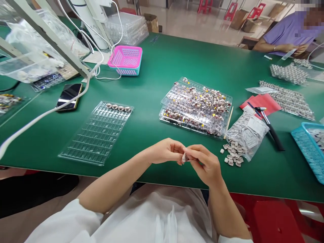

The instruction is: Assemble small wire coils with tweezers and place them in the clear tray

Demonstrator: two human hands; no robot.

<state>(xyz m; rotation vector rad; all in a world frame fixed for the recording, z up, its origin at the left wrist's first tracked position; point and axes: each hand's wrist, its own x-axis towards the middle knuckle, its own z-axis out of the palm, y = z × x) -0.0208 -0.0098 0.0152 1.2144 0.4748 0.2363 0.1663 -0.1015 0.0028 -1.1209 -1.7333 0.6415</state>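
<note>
Both hands meet over the table's near edge, fingertips together on a small pale plastic piece (184,157). My left hand (168,151) pinches it from the left. My right hand (205,162) closes on it from the right, and a thin dark strip shows by its fingers. Just beyond the hands lie stacked clear trays (196,106) full of small parts with wires and yellow tabs. To the left sits a clear compartment tray (93,135) with several round pale parts (118,107) in its far row. Loose pale shells (234,153) lie right of my right hand.
A plastic bag of shells (249,130), a hammer (272,131) and a red sheet (263,104) lie at the right, near a blue basket (307,145). A phone (69,97), a white cable (50,111) and a pink basket (126,57) are left. Across the table sits a person (286,33).
</note>
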